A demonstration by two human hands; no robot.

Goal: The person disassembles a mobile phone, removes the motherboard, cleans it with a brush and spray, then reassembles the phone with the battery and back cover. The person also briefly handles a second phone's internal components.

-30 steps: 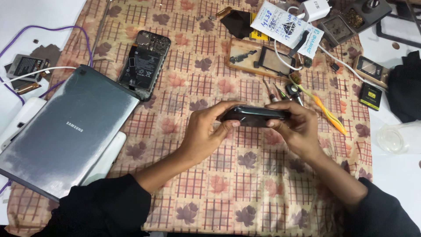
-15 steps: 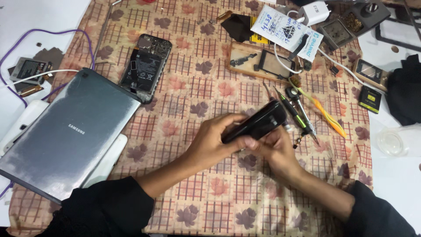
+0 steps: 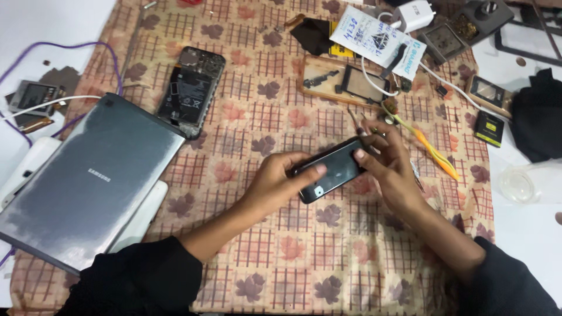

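A small black phone is gripped between both of my hands just above the patterned cloth. Its glossy back faces up and it lies tilted, upper end to the right. My left hand holds its lower left end, thumb on the back. My right hand holds the upper right end, thumb pressed on the edge. An opened phone body with bare circuit boards lies on the cloth at upper left.
A large grey tablet lies face down at the left over white devices. A wooden tray with parts, a paper packet, a white charger, an orange tool, a clear cup and cables crowd the top and right.
The phone has been turned from edge-on, level between both hands, through a steep tilt, so its flat back now faces up. Both hands shifted slightly along it.
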